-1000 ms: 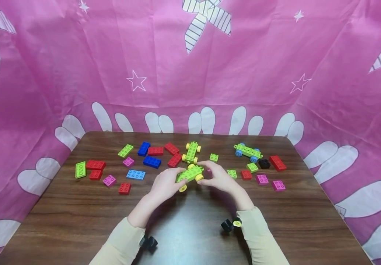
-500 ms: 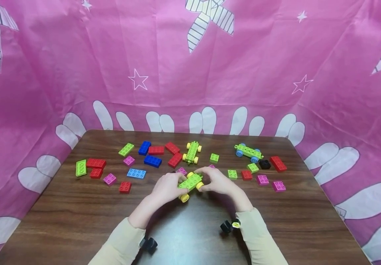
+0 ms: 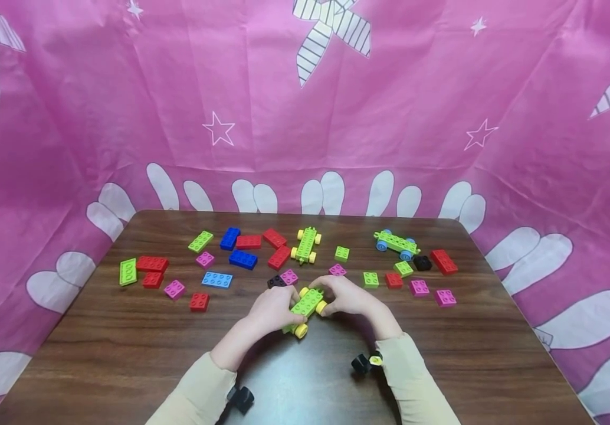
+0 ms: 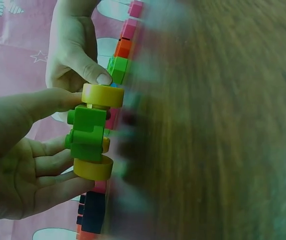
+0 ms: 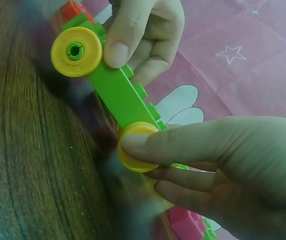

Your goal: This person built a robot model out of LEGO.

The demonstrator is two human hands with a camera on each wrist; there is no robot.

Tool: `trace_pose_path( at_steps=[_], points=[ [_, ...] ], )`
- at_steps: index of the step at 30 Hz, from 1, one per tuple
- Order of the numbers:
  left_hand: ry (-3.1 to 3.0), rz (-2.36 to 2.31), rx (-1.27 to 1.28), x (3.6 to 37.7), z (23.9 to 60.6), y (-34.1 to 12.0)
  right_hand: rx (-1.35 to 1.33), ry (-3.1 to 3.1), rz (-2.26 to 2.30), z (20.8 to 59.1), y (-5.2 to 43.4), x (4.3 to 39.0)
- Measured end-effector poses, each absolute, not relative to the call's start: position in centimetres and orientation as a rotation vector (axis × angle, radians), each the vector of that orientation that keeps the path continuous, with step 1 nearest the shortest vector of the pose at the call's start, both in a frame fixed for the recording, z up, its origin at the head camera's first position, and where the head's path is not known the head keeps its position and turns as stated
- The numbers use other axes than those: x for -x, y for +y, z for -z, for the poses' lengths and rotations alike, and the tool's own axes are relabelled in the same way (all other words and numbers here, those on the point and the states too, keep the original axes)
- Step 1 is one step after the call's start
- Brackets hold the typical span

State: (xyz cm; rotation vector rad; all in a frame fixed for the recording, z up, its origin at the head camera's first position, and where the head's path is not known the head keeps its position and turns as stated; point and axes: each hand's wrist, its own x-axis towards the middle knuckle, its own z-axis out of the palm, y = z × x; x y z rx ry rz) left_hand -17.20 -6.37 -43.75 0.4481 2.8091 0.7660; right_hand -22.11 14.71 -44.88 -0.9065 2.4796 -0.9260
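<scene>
With my left hand [image 3: 273, 310], I am pinching the near half of a studded lime-green plastic car base [image 3: 307, 303], while my right hand [image 3: 348, 295] is pinching its far end at a round yellow plastic wheel [image 3: 321, 307]. The base is lying slantwise between my hands over the dark wood-grain tabletop [image 3: 294, 378], just nearer me than a studded magenta plastic brick [image 3: 289, 277] (whether its wheels are touching the surface, I cannot tell). I am apparently positioning the base, and the next move is probably calling for level, two-handed support.
</scene>
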Motion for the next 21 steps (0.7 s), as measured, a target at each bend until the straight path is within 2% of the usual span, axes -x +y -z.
trace_pose_path(
  at_steps=[21],
  points=[
    [2.718,-0.732,-0.542,16.57,43.26,-6.57,0.973,2.494,0.822,45.17,14.47,21.9]
  ],
)
